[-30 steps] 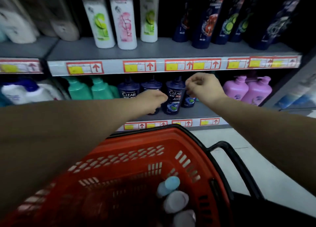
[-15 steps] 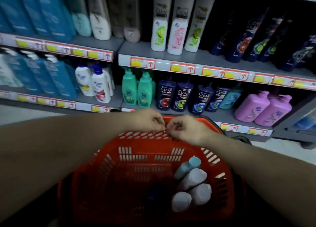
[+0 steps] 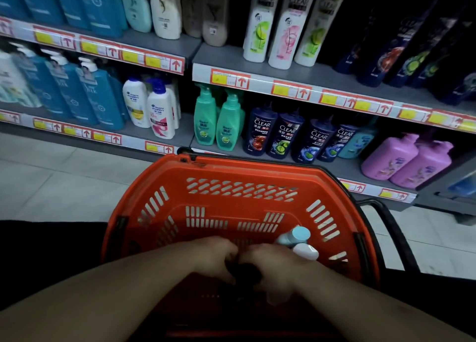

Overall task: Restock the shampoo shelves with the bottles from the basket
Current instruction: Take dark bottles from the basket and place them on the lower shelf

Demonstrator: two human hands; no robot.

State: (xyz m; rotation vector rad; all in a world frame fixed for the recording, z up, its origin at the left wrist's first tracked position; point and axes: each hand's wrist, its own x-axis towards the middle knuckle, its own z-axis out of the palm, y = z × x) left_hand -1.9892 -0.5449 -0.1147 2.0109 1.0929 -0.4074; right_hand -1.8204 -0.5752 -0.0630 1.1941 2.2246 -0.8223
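Your left hand [image 3: 215, 258] and right hand [image 3: 273, 267] grip a dark bottle [image 3: 244, 274], fingers curled; pale bottles [image 3: 305, 251] beside them await shelving.

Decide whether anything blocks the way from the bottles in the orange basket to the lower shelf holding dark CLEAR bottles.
Only the basket's far wall stands between the pale bottles and the lower shelf; a bottle must go up over it. Past the rim nothing visible intervenes, though CLEAR bottles already line that shelf's front.
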